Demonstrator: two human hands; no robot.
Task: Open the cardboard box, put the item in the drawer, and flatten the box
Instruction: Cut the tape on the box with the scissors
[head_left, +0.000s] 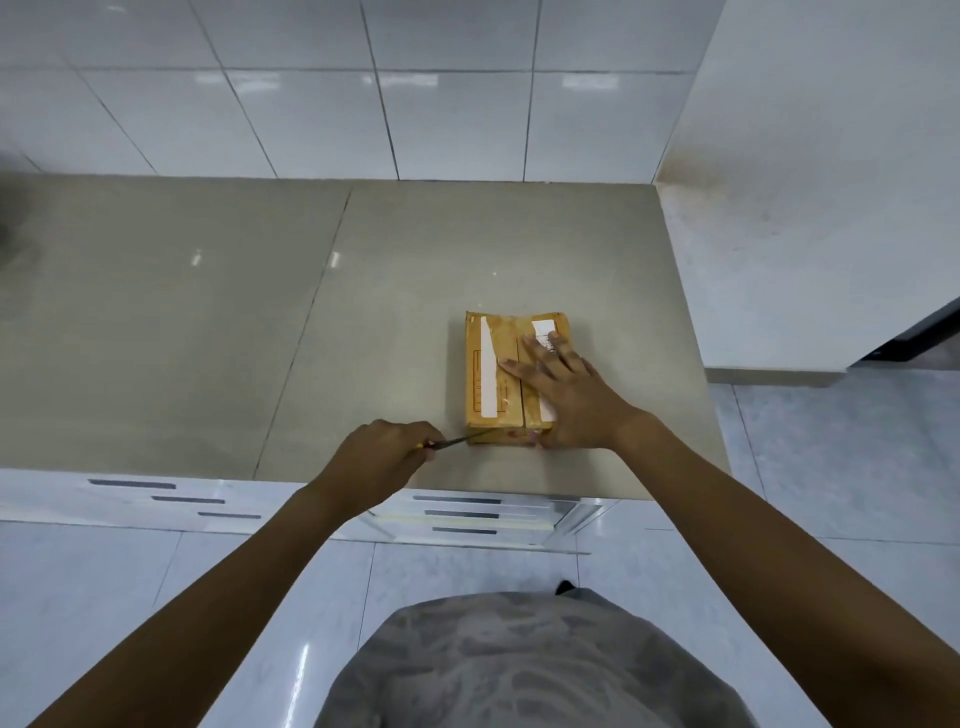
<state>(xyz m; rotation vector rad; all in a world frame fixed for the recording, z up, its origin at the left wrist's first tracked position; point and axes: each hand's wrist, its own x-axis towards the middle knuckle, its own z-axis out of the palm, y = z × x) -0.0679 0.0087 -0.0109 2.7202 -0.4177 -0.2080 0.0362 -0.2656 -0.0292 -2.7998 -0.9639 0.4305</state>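
Left hand fisted on knife at box near edge; right hand flat, holding nothing. Risk: blade slipping right into thumb.

The cardboard box is matt brown paperboard with a slight sheen of clear tape over the top, plus white paper label strips; its edges look a bit rough and worn; the countertop is smooth beige stone or tile, semi-glossy, catching soft light spots; the wall tiles behind are glossy white ceramic; the drawers below have shiny white fronts with dark slot handles; the thin blade looks like dull dark metal; the shirt is soft grey printed cloth.
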